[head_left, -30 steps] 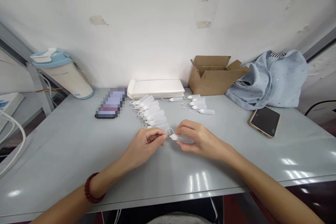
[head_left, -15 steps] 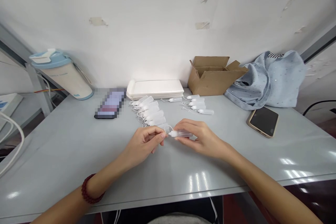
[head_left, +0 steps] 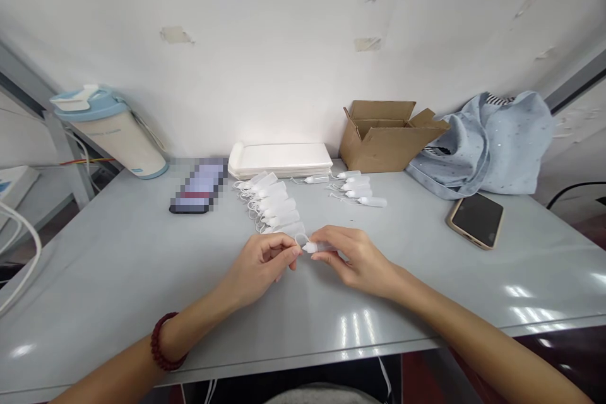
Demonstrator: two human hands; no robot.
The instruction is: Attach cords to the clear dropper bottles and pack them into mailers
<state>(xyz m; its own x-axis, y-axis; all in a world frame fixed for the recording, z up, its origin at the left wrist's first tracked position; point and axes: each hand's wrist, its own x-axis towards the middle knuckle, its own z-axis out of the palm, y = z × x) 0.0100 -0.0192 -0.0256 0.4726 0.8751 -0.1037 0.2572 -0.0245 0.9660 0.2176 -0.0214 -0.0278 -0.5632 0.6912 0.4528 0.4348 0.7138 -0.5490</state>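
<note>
My right hand [head_left: 353, 259] is closed around a small translucent dropper bottle [head_left: 310, 247], holding it on its side with the white nozzle pointing left. From the bottle's neck a thin white strap [head_left: 302, 237] arches over to the fingertips of my left hand [head_left: 265, 265]. Thumb and forefinger of that hand pinch the strap's far end just off the nozzle; the end itself is hidden. Close behind my left hand lies a slanting row of several similar bottles [head_left: 279, 207], their straps towards the left. A smaller group of bottles [head_left: 358, 192] lies farther back, beyond my right hand.
White flat trays [head_left: 284, 158] are stacked against the wall, beside an open cardboard box [head_left: 379, 148]. A blue bag [head_left: 511, 139] and a phone [head_left: 476, 219] are at right. Another phone [head_left: 201, 186] and a tumbler [head_left: 123, 139] stand or lie at left on the grey table [head_left: 142, 265].
Both hands have shifted slightly towards me with the bottle. The strap now shows as a clearer arch between them, and my right fingers cover more of the bottle.
</note>
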